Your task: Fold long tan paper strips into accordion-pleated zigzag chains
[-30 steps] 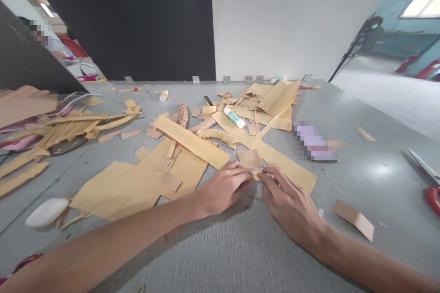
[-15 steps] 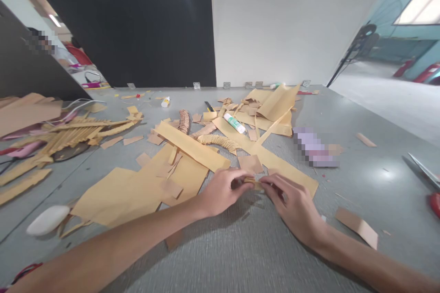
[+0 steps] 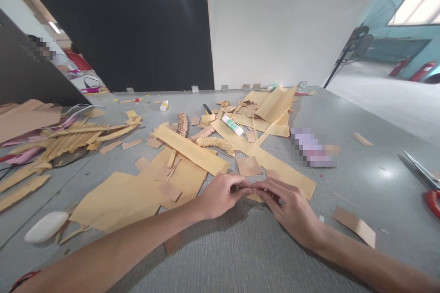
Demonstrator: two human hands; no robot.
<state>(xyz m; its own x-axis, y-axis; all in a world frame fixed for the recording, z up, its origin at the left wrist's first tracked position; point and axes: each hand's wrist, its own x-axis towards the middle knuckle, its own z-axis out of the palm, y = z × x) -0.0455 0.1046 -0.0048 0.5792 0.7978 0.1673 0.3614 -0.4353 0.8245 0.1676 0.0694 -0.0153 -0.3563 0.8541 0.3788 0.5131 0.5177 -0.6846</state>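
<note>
fingers of the left hand (image 3: 220, 196): in the head view, thumb and forefinger pinched together at the tips on a small yellow paper strip (image 3: 253, 198).
fingers of the right hand (image 3: 288, 199): thumb and forefinger pinched on the same strip, their tips meeting or nearly meeting the left ones.
paper strip: between both sets of fingertips, mostly covered, a little yellow showing beneath them, above the grey table (image 3: 213, 256).
just changed: half a second ago a short length of strip showed between the hands; now the fingertips have come together and hide most of it.
what it means: probably a pinch or fold being pressed into the strip, though any crease is hidden.
brown square (image 3: 249, 165): flat, just beyond the fingertips.
pleated pieces: a yellow pleated piece (image 3: 216, 143) and a brown pleated piece (image 3: 183, 124), both farther back.
scissors (image 3: 430, 198): at the far right, well apart from the hands.
</note>
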